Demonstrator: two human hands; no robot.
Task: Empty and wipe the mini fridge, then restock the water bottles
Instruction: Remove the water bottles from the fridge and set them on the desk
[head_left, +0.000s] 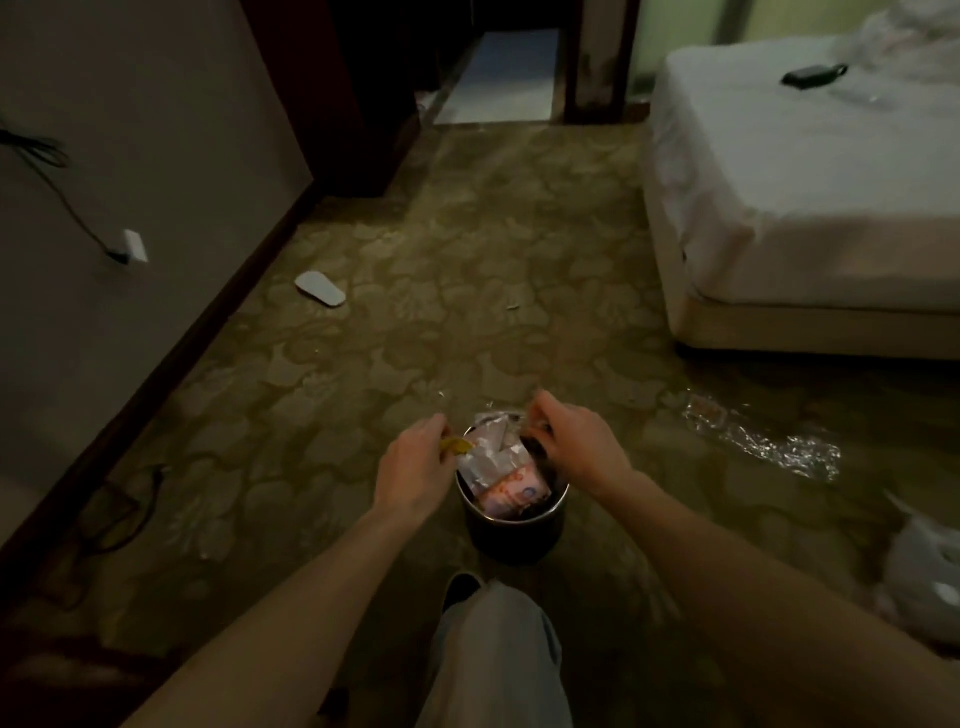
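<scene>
— What colour is the bin (511, 530)?

— Dark, close to black, with a shiny silver rim. Inside it lie white crumpled wrappers (491, 454) and a pink packet (511, 493) with red and blue print. At the bin's left edge there is a yellow scrap (456, 445).

— And the carpet (415, 312) around the bin?

— Olive green, with a paler leaf-like pattern all over.

— Beyond the bin, to its left?

— A white slipper (320, 288) on the carpet, a grey-beige wall (130, 130) with a dark brown skirting board (208, 322), a white socket (134, 246) and a black cable (57, 182).

— To the bin's right?

— Clear glinting plastic (763, 441); farther back a white bed (805, 182) with a beige base, a black object (813, 75) on top.

— Below the bin?

— A pale grey trouser leg (498, 660) and a black shoe (460, 590).
</scene>
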